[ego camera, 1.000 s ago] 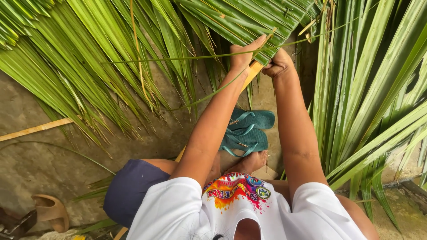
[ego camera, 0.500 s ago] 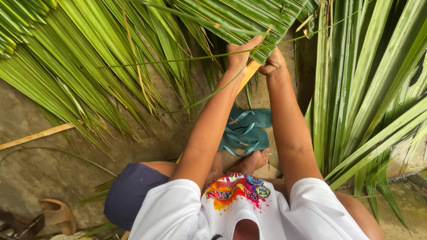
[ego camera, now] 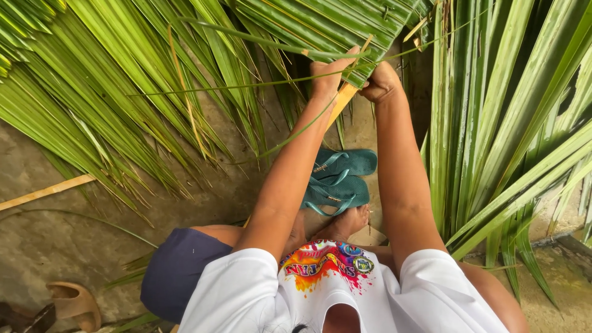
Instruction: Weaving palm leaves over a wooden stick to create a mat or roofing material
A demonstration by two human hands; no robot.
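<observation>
A large green palm frond lies across the concrete floor, its pale yellow midrib running toward me. My left hand presses on the woven leaflets at the frond's edge, thumb raised, with a thin green leaflet strip passing under its fingers. My right hand is closed around the woven leaflets beside the midrib, touching the left hand's side of the weave.
A pair of teal flip-flops lies under my forearms by my bare foot. More long palm leaflets fan down the right. A tan sandal and a split midrib piece lie at left.
Both hands shifted slightly up the frond's edge. The thin leaflet strip bent higher over the left hand. The view drifted a little.
</observation>
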